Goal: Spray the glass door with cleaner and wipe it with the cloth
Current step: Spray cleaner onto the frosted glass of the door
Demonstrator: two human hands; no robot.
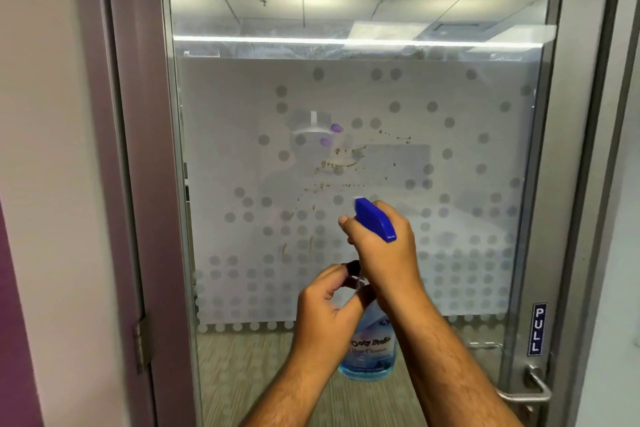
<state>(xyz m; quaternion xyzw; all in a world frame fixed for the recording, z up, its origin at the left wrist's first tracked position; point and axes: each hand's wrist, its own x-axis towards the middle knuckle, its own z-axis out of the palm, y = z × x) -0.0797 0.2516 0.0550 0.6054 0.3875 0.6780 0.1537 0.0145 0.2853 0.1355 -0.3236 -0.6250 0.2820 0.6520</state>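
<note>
Two bare forearms enter from the bottom edge and meet in front of the door. The right hand [384, 253] is closed around the neck of a spray bottle [369, 347], with the fingers wrapped at the blue trigger head [375, 220]; the white nozzle tip points toward the glass. The left hand [325, 305] is curled at the bottle's shoulder, its fingertips pinched near a small dark part at the neck; what that part is cannot be told. The bottle is clear, holds pale blue liquid and carries a blurred label. It hangs upright, held off the floor, just short of the glass.

Behind the hands stands the glass door [242, 357] in a grey metal frame [138, 149]. A frosted film with a dot pattern [467, 274] covers its middle band. Brown splatter marks [341, 163] run across the film above and left of the nozzle, with drips lower down. Two purple smudges [330, 134] sit above them. A blue "PULL" sign [538, 329] is fixed on the right stile, above a metal lever handle [530, 392]. A hinge [141, 343] shows on the left frame.
</note>
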